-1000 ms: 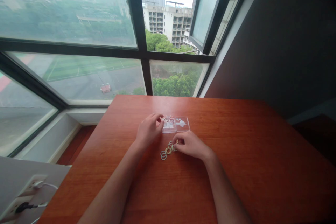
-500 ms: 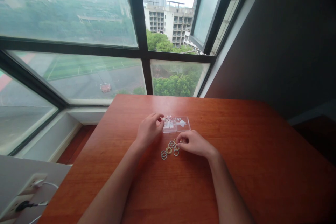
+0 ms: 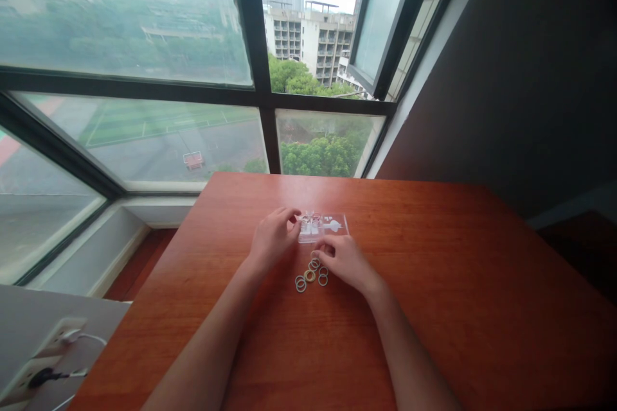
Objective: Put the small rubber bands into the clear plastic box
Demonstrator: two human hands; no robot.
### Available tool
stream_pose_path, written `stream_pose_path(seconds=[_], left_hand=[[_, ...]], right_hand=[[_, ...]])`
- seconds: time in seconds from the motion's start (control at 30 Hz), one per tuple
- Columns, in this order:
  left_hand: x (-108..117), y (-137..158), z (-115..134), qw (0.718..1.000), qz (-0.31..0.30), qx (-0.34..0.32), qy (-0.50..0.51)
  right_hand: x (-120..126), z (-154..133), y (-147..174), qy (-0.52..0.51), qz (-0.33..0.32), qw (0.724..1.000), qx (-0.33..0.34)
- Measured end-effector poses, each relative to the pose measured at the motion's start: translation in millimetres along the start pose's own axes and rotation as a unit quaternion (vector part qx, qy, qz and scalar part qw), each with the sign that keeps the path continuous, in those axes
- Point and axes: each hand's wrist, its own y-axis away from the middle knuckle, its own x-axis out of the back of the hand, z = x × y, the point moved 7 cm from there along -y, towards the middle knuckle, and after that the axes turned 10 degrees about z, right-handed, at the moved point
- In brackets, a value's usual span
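Rings [image 3: 309, 276] were spread toward the surface's [image 3: 434, 257] far edge, before a clear case [image 3: 318, 238] flanked by the left hand [image 3: 274, 237]. Ring handling by the right hand [image 3: 344, 260] was suggested, fine pinching called for; neither grip's closure could be discerned.

Here a clear plastic case [image 3: 324, 228] is seen laid flat on the worktop [image 3: 299, 347], a white shape [image 3: 332, 225] shown on its right part; just nearer, loose rings [image 3: 313, 275], greyish and yellowish, are clustered, some overlapped.
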Motion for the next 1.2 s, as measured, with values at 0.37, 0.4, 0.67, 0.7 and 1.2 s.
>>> stream_pose_path(seconds=[0.37, 0.4, 0.67, 0.7, 1.2], left_hand=[[-0.4, -0.1, -0.4, 1.000, -0.003, -0.004, -0.002], [-0.4, -0.1, -0.3, 1.000, -0.003, -0.006, 0.001], [-2.8, 1.7, 3.1, 0.999, -0.019, -0.023, 0.011], [-3.2, 1.8, 3.7, 0.999, -0.021, -0.025, 0.012], [-4.6, 2.2, 6.1, 0.999, -0.026, -0.031, 0.027]], right_hand=[[11.1, 9.4, 0.9, 0.068, -0.016, 0.998, -0.008], [10.9, 9.7, 1.2, 0.075, -0.022, 0.997, -0.008], [5.2, 7.7, 2.3, 0.128, -0.037, 0.991, -0.009], [5.0, 7.6, 2.4, 0.132, -0.037, 0.991, -0.007], [9.3, 7.9, -0.2, 0.123, -0.007, 0.992, -0.011]])
